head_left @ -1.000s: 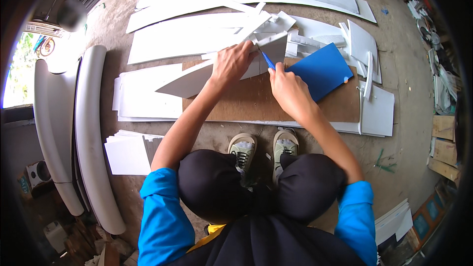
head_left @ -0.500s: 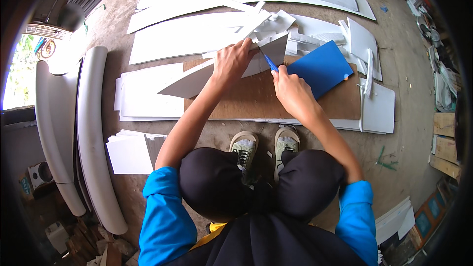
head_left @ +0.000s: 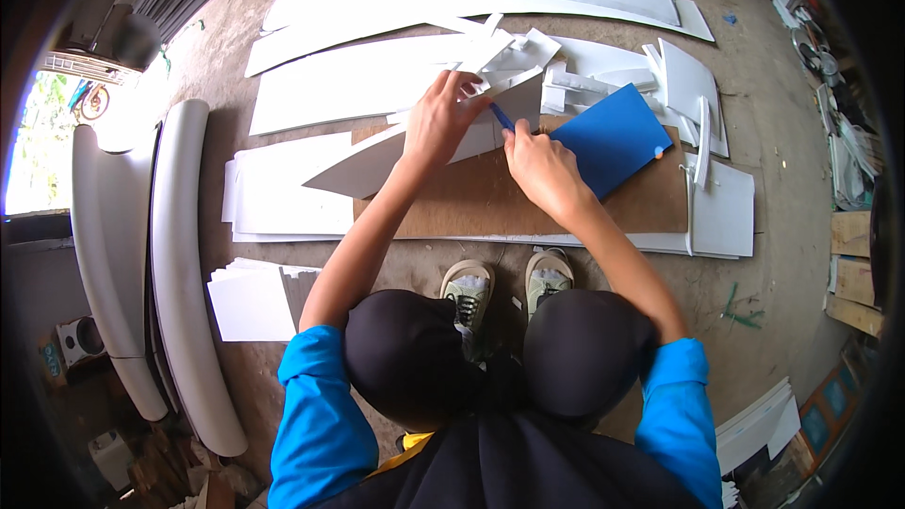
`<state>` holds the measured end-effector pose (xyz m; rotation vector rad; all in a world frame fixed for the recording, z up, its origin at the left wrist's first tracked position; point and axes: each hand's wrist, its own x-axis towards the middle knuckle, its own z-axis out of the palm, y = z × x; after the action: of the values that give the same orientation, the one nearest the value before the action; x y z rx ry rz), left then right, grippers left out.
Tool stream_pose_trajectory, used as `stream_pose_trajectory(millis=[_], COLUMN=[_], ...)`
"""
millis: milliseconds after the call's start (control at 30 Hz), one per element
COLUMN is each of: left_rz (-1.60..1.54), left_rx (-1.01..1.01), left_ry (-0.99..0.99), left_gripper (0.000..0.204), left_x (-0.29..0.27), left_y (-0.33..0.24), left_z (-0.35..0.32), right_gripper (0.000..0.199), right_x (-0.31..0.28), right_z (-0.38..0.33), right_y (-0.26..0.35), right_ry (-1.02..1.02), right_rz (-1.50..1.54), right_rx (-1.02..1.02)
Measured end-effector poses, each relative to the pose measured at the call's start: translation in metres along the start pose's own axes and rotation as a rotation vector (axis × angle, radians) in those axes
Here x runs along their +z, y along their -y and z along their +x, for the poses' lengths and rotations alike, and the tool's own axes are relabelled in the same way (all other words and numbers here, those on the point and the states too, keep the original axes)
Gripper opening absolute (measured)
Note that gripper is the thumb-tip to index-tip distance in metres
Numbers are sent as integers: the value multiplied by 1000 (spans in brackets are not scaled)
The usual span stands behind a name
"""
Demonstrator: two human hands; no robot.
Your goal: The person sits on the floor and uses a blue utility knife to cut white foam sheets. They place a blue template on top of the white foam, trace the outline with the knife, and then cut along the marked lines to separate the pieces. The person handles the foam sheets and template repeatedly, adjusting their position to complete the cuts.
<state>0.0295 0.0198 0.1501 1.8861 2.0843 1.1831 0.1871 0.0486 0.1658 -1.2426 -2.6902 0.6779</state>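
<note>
A long pale-grey panel, tapering to a point at its left end, stands tilted above a brown board. A slim blue tool slants up and leftward before its face, toward the top edge.

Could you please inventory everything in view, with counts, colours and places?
Slanted panel: one, grey, at left hand
Slim tool: one, blue, in right hand
Large sheets: several, white, on floor
Wooden board: one, brown, on sheets
Rectangular panel: one, blue, on board's right
Offcuts: several, white, beyond board
Panel stack: one, white, left floor
Curled sheets: count unclear, white, far left
Wheeled vehicle: one, blue, upper left
Edge clutter: uncountable, mixed, both sides
Shoes: two, pale green, centre
Knees: two, black-clad, lower centre
Sleeves: two, blue, lower edge
Hands: two, bare, centre
</note>
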Motion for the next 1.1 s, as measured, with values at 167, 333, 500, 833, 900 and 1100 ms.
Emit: stream_pose_trajectory(millis=[167,333,500,833,900,1100], left_rz=[-39,-15,-16,58,53,31], left_rx=[-111,-194,-198,-109,-114,-113], left_ry=[45,31,2,-72,-82,-82], left_gripper=[19,20,22,21,21,20], left_x=[1,1,3,6,6,6], left_y=[-5,-8,-3,1,1,-2], left_z=[3,5,5,1,0,-1], right_gripper=[27,24,24,28,28,24], right_x=[6,6,1,-14,-16,-19], right_z=[-8,-6,-6,-11,-4,1], right_y=[-8,-10,1,-1,-1,10], right_ry=[-44,-116,-168,-12,3,44], right_rz=[49,29,-49,-154,-146,-269], right_rx=[-52,-80,-58,-40,-61,-96])
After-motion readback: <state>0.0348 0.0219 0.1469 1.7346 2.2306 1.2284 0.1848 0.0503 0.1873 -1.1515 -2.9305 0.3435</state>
